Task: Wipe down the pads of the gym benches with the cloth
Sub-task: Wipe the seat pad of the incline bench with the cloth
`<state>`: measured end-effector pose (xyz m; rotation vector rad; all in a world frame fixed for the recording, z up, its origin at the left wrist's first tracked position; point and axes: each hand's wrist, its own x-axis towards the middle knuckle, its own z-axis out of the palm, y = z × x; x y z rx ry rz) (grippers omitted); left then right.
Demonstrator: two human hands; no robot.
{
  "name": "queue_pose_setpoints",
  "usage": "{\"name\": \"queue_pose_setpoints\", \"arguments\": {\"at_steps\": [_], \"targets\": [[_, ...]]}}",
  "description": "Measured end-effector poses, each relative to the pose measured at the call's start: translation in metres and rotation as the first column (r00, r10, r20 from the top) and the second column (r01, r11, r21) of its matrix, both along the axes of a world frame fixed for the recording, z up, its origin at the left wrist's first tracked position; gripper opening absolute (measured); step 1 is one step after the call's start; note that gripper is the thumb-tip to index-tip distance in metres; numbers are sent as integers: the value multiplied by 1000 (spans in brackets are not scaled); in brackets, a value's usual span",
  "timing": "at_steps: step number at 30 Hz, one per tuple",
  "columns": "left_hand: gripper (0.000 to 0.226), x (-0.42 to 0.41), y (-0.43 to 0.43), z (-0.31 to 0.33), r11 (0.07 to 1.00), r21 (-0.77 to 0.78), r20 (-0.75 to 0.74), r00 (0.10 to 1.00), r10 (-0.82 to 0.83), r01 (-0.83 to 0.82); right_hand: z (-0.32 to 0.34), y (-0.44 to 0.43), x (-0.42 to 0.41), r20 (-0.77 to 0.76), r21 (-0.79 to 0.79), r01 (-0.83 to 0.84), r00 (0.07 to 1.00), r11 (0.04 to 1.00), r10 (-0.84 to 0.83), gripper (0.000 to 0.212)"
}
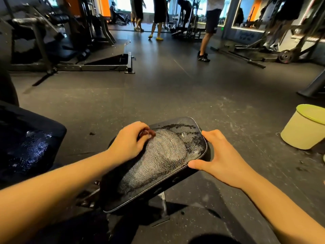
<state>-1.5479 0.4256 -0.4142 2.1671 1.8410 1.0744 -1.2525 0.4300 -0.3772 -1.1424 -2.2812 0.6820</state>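
Head cam: L hand (130, 138) curled round small reddish cloth (146, 133), pressing it on far-left part of bench pad (158, 166), low centre. R hand (223, 159) flat-fingered, braces right edge, grips nothing. Step: mid-wipe, top smeared. Next, prob.: sweep toward near end. Long axis near-left to far-right.

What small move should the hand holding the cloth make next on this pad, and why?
Probably sweep the cloth rightward along the far end of the pad. The left hand grips it at the far left, the middle shows wiped streaks, yet wet beads sit along the far and right edges, while the right hand braces the right edge.
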Motion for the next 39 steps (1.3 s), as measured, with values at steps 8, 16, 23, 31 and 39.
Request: {"name": "queue_pose_setpoints", "arguments": {"at_steps": [8,16,23,31,39], "targets": [[15,64,-38,4,897,76,-29,900,-435,436,-1,2,2,-23,16,9,1000,1000,-9,65],[16,59,41,32,999,20,37,999,-29,29,-2,5,1,32,-1,59,998,998,-59,74],[16,53,-47,-4,894,122,3,901,-434,430,-7,6,2,-6,-30,110,994,993,-110,81],[15,65,50,31,1000,29,104,994,-15,12,-5,4,0,-19,-20,100,995,995,-100,75],[21,-2,-58,-23,941,47,-19,942,-335,336,-10,9,2,-9,-33,104,994,994,-105,87]]}}
